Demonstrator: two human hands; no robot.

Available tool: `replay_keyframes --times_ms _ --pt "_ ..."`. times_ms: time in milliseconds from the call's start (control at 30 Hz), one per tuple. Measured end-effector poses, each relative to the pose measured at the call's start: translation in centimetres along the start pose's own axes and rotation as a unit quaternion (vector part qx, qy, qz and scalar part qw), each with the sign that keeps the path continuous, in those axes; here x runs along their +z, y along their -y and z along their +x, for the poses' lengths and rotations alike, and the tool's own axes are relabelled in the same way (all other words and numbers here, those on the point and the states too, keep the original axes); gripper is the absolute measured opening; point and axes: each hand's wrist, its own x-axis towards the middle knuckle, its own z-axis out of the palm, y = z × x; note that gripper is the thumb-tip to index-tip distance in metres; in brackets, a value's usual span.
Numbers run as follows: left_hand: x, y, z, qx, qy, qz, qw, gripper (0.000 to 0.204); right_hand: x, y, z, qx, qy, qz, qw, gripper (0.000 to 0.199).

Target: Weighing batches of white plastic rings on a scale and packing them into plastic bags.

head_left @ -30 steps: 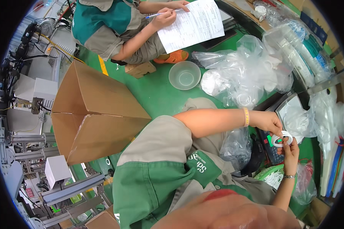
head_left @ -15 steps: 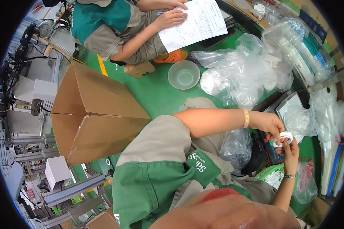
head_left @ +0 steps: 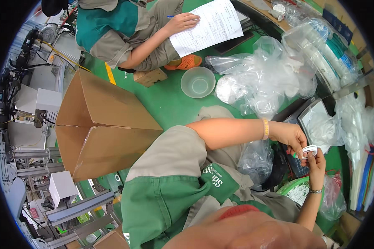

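Off to the right, my two hands meet over a white ring (head_left: pixel 309 148) that looks like a double loop; whether it is a coiled cord or a solid part I cannot tell. My left hand (head_left: pixel 292 137), a pale band on its wrist, pinches the ring's near left side. Closed on the lower right side of the same ring is my right hand (head_left: pixel 317 162), with a metal bracelet on its wrist. A small green bit shows by my left fingertips. Beneath my right wrist stands a green basket (head_left: pixel 283 190) of white looped pieces (head_left: pixel 298 194).
An open cardboard box (head_left: pixel 112 128) stands at left. A translucent bowl (head_left: pixel 198 82) and clear plastic bags (head_left: pixel 270 79) lie on the green floor (head_left: pixel 162 99). Beyond, a co-worker's hand (head_left: pixel 183 23) rests on a written sheet (head_left: pixel 210 29). Machine frames (head_left: pixel 83 207) fill the far left.
The white ring has tilted and now shows more edge-on between my fingers. My left fingers have shifted slightly. One of the co-worker's hands has left the sheet.
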Motion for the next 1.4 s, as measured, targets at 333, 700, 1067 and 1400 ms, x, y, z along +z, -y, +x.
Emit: replay_keyframes --times_ms 333,700,1067,1400 --pt "-0.3 -0.5 -0.2 0.003 -0.042 0.013 0.999 0.018 -0.4 -0.5 0.2 0.003 -0.005 -0.011 1.000 0.020" --pt "-0.6 0.0 0.0 0.041 -0.158 0.155 0.974 0.020 0.0 -0.4 -0.1 0.017 0.004 0.033 0.999 0.011" --pt "-0.4 -0.3 0.2 0.041 -0.174 0.188 0.966 0.022 -0.2 0.1 -0.7 0.006 0.006 0.038 0.999 0.010" --pt "0.2 -0.1 0.3 0.066 -0.105 0.109 0.986 0.022 -0.4 0.2 -1.1 -0.006 -0.012 0.039 0.999 0.011"
